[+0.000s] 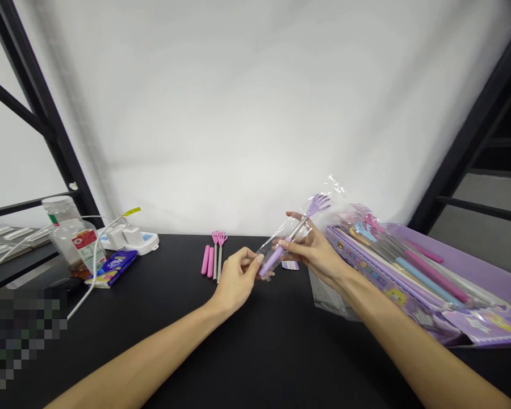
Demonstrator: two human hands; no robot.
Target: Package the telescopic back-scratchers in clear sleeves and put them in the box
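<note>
A purple back scratcher point(276, 257) with a hand-shaped head lies inside a clear plastic sleeve point(333, 186), tilted up to the right above the table. My left hand point(237, 279) is closed at the lower end, pinching the sleeve by the handle tip. My right hand point(310, 250) grips the wrapped scratcher around the upper handle and metal shaft. Left of it on the table lie two pink scratcher heads on metal shafts point(220, 255) and two separate pink handles point(207, 260).
At right stands a purple display box point(361, 267) full of wrapped back scratchers, with clear plastic point(330, 295) beside it. A small tag point(290, 265) lies behind my hands. At left are a power strip point(147, 243), a jar point(74, 233), a blue packet point(116, 267) and a white cable point(95, 255).
</note>
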